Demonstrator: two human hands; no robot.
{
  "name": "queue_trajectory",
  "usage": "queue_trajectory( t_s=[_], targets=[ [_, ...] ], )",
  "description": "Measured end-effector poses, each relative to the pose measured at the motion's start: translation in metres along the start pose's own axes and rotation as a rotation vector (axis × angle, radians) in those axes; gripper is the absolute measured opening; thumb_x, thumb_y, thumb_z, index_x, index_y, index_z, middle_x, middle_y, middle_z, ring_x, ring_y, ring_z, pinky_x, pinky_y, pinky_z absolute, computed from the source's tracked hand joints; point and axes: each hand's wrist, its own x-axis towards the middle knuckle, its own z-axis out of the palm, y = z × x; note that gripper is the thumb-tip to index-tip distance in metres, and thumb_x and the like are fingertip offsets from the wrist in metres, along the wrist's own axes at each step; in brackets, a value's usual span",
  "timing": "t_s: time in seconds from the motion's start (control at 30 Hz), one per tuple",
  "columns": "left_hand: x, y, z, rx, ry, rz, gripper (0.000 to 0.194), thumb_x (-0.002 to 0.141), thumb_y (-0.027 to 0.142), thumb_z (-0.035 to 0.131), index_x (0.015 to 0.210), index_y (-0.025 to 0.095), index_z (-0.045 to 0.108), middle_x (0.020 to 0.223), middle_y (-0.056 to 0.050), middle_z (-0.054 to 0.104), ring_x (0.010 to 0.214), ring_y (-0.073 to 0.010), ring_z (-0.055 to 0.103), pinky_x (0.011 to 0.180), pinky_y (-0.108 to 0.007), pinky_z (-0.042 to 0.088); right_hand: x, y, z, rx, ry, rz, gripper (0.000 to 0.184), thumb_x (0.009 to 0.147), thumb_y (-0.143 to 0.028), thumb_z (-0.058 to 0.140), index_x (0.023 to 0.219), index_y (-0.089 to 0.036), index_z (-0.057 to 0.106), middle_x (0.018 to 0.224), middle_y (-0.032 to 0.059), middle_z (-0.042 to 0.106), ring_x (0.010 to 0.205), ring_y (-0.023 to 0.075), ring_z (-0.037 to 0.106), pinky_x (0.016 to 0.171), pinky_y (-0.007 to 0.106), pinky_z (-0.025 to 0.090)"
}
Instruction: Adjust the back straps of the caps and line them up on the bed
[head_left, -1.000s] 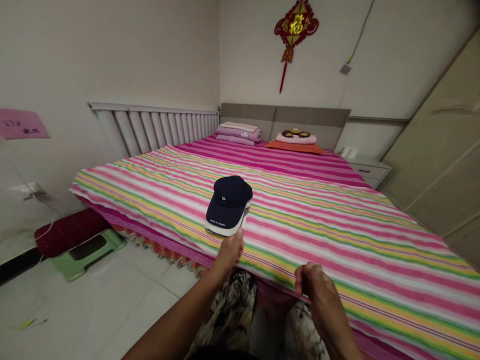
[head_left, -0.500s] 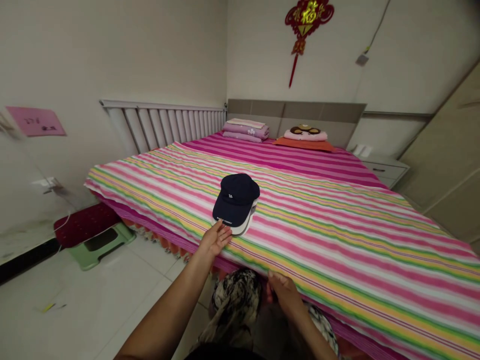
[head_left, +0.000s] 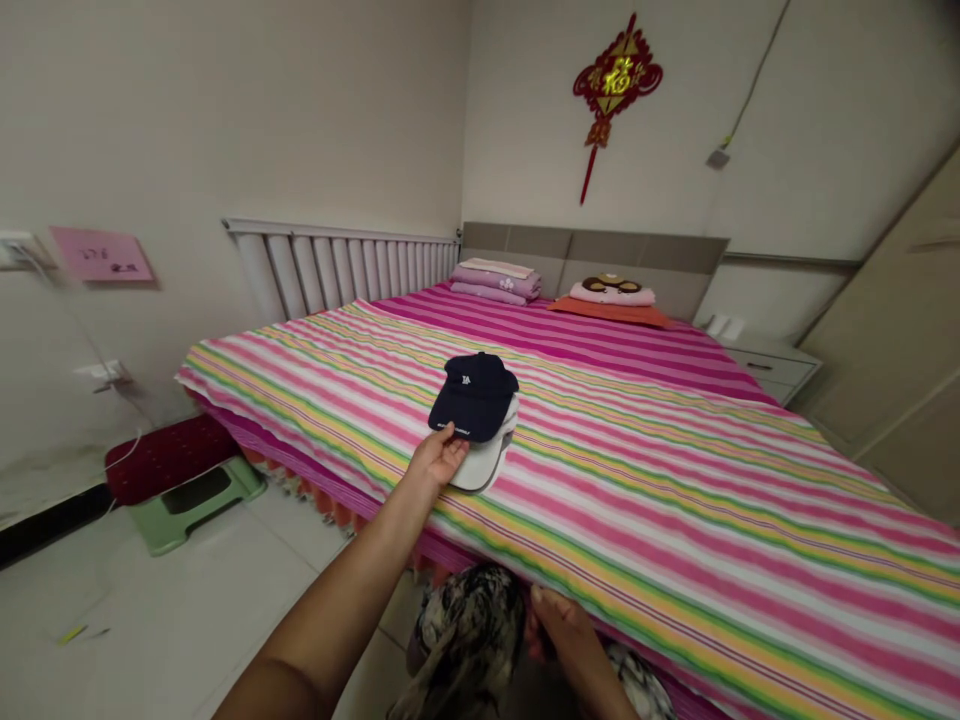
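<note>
My left hand [head_left: 441,455] pinches the brim of a navy cap [head_left: 480,385], thumb on top and fingers underneath. Small white marks show on the cap's front and along its brim. Beneath it is a white cap [head_left: 480,466], its pale brim showing below and to the right of the navy one. Both are on the striped sheet [head_left: 645,480] near the bed's front edge. Low by that edge, beside my knees, my right hand [head_left: 562,625] is loosely curled, thumb apart from the fingers, with nothing visible in it.
At the headboard [head_left: 525,245] lie folded purple bedding [head_left: 499,285] and a pink folded item [head_left: 611,293] on an orange cloth [head_left: 611,311]. A white rail [head_left: 337,260] runs along the left. A green stool [head_left: 199,500] stands on the floor, and a bedside cabinet [head_left: 772,365] at right.
My left hand has closed on the navy cap's brim and raised it, uncovering more of the white cap. My right hand stays near the bed edge. The view has tilted up slightly.
</note>
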Motion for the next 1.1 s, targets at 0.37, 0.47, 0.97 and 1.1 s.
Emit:
queue_trajectory(
  t_s=[0.37,0.47,0.97,1.1],
  targets=[
    [-0.049,-0.069,-0.050,0.012,-0.576,-0.121,0.027,0.066,0.007,0.064,0.089,0.018,0.059,0.083,-0.001,0.066,0.071,-0.0122,0.060,0.066,-0.025,0.047,0.008,-0.061,-0.025,0.227,0.135,-0.309,0.043,0.068,-0.052,0.060,0.098,-0.021,0.059,0.104,0.0079,0.064,0.096,0.0203,0.057,0.081,0.031,0.043],
    [-0.066,-0.101,-0.085,0.105,-0.629,-0.307,0.023,0.061,0.010,0.069,0.082,0.014,0.062,0.074,-0.002,0.066,0.067,-0.0126,0.061,0.065,-0.025,0.047,0.005,-0.089,-0.032,0.420,0.135,-0.407,0.049,0.066,-0.051,0.062,0.107,-0.024,0.056,0.115,0.0078,0.059,0.106,0.0237,0.052,0.089,0.038,0.039],
    [-0.043,-0.077,-0.084,0.081,-0.539,-0.446,0.031,0.070,0.040,0.059,0.086,0.014,0.063,0.075,-0.007,0.069,0.099,-0.0240,0.058,0.094,-0.038,0.035,-0.020,-0.066,-0.038,0.488,0.143,-0.241,0.042,0.057,-0.032,0.074,0.097,-0.024,0.063,0.099,0.0053,0.068,0.097,0.0274,0.059,0.092,0.047,0.037],
    [-0.050,-0.067,-0.070,0.106,-0.589,-0.361,0.026,0.064,0.026,0.065,0.085,0.012,0.062,0.075,-0.008,0.069,0.092,-0.0252,0.061,0.089,-0.039,0.040,-0.027,-0.061,-0.047,0.394,0.047,-0.204,0.052,0.051,-0.030,0.077,0.101,-0.023,0.061,0.104,0.0080,0.066,0.099,0.0291,0.057,0.091,0.048,0.037]
  ],
)
